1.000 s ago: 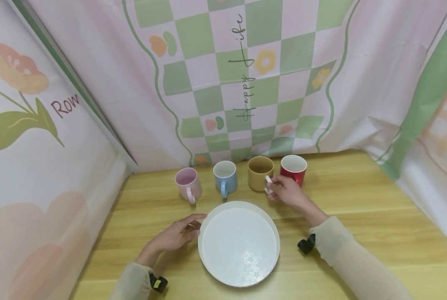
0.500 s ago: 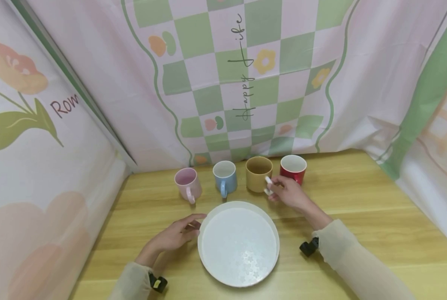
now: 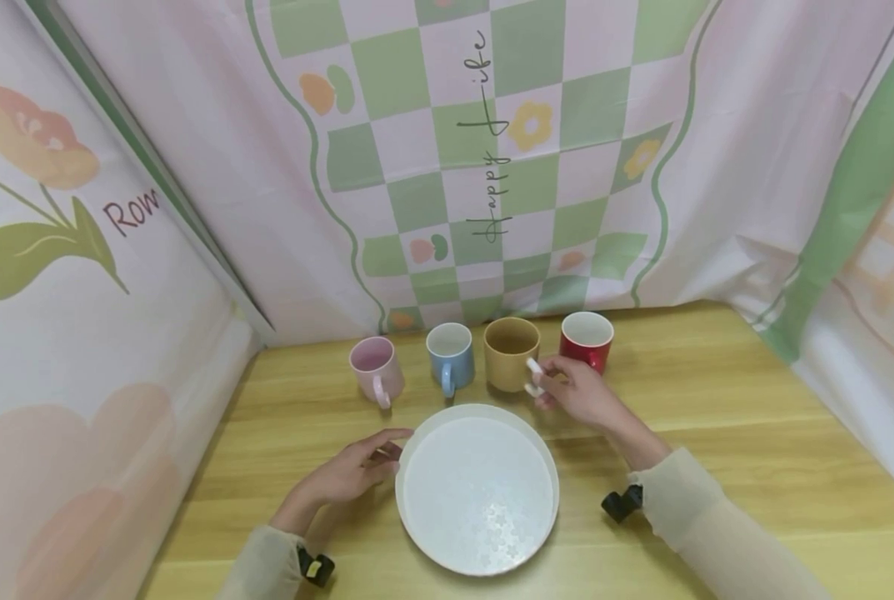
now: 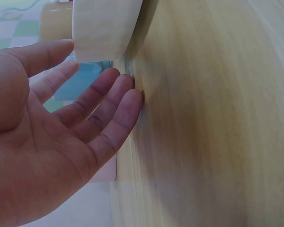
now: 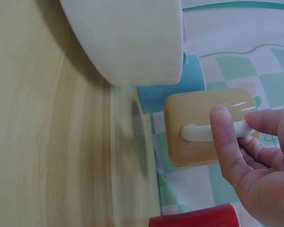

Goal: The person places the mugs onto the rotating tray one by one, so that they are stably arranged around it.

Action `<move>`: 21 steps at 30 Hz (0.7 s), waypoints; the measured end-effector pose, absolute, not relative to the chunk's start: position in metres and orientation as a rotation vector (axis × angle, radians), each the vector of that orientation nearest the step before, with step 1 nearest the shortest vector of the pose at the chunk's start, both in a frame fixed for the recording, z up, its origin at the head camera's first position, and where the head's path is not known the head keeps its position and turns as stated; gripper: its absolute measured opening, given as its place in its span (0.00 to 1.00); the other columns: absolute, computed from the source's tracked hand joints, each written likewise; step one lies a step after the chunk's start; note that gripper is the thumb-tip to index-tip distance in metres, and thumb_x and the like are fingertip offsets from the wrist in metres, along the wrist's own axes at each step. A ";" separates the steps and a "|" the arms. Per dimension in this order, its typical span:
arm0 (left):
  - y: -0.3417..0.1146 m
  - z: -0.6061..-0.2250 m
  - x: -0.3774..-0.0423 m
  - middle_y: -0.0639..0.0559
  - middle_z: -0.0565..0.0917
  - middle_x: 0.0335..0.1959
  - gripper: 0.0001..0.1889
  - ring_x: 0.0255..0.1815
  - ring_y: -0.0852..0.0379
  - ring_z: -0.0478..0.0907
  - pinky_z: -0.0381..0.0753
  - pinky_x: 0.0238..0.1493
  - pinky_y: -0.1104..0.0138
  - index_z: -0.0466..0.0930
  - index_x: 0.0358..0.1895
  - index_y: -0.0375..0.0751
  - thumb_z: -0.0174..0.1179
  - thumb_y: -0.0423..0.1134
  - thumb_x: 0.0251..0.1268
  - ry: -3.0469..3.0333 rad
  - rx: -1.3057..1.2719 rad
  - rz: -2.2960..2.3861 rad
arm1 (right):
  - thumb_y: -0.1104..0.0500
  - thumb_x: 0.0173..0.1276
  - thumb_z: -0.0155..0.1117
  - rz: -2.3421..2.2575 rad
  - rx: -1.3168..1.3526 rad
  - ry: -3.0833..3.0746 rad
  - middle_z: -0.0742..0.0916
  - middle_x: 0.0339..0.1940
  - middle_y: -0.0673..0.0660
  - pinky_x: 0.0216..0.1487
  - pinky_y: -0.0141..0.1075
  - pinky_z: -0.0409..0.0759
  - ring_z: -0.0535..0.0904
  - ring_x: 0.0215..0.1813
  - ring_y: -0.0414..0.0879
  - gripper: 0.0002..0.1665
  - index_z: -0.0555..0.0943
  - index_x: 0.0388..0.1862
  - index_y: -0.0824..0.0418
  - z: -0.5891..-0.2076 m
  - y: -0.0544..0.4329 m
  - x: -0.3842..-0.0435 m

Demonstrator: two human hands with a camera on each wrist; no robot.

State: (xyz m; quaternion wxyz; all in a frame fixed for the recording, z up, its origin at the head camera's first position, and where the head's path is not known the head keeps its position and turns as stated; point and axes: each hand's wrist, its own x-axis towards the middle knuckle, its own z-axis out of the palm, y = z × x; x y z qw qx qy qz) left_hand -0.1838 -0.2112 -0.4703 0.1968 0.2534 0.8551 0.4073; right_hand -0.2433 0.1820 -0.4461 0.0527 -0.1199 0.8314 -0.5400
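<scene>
My right hand (image 3: 583,390) pinches the white handle (image 5: 199,133) of a tan mug (image 5: 180,106) between thumb and fingers. In the right wrist view a narrow gap shows between the mug's base and the tabletop. My left hand (image 3: 349,468) lies at the left side of a round white tray (image 3: 478,492), its thumb and index fingertips right at the rim and the other fingers loosely bent near the wood. To the left of the tan mug stand a blue mug (image 3: 451,357) and a pink mug (image 3: 377,370); a red mug (image 3: 587,343), partly behind my right hand, is on its right.
The wooden table (image 3: 716,400) ends at the back against a checkered curtain (image 3: 491,167). Another printed curtain (image 3: 102,333) closes off the left side. Black wrist cameras sit on both sleeves.
My right hand has drawn the tan mug a little to the left and toward me, away from the red mug. My left hand and the tray stay put.
</scene>
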 end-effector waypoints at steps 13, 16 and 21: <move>-0.211 -0.471 -0.184 0.43 0.79 0.61 0.26 0.63 0.45 0.75 0.76 0.64 0.59 0.62 0.75 0.46 0.52 0.38 0.77 2.377 0.711 1.154 | 0.64 0.76 0.56 -1.642 -0.441 2.526 0.86 0.43 0.70 0.40 0.46 0.89 0.87 0.37 0.58 0.13 0.77 0.52 0.73 -0.438 0.176 -0.232; -0.211 -0.471 -0.184 0.43 0.79 0.61 0.26 0.63 0.45 0.76 0.76 0.64 0.59 0.62 0.75 0.46 0.52 0.39 0.77 2.377 0.717 1.153 | 0.63 0.76 0.57 -1.632 -0.447 2.531 0.86 0.43 0.69 0.39 0.47 0.88 0.87 0.37 0.58 0.13 0.77 0.51 0.72 -0.436 0.176 -0.229; -0.211 -0.470 -0.184 0.43 0.79 0.61 0.26 0.63 0.45 0.75 0.76 0.64 0.59 0.62 0.75 0.46 0.52 0.39 0.77 2.376 0.719 1.153 | 0.62 0.76 0.57 -1.628 -0.464 2.515 0.86 0.43 0.69 0.40 0.46 0.89 0.87 0.36 0.57 0.13 0.77 0.51 0.71 -0.433 0.175 -0.225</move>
